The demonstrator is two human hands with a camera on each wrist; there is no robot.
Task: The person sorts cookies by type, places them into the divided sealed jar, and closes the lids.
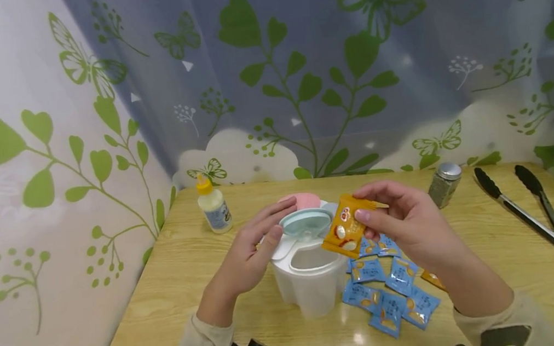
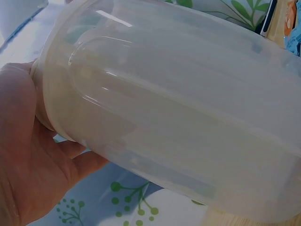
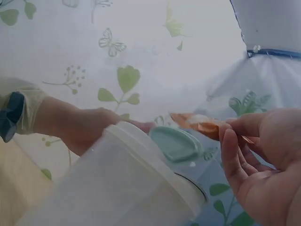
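Observation:
A white translucent lidded container (image 1: 311,285) stands on the table, its mint-green flap lid (image 1: 307,222) raised over an opening. A second, pink lid (image 1: 301,200) is at its back. My left hand (image 1: 258,246) rests against the container's upper left side with fingers extended, the thumb beside the mint lid; in the left wrist view some fingers (image 2: 89,160) go behind the rim. My right hand (image 1: 410,222) pinches an orange snack packet (image 1: 346,227) between thumb and fingers, above and to the right of the opening. In the right wrist view the packet (image 3: 197,123) is just beyond the mint lid.
Several blue snack packets (image 1: 388,309) lie right of the container, with another orange packet (image 1: 432,279) partly behind my right wrist. A yellow-capped bottle (image 1: 215,207) stands back left. A metal-capped jar (image 1: 444,184) and black-tipped tongs (image 1: 528,217) are at the right.

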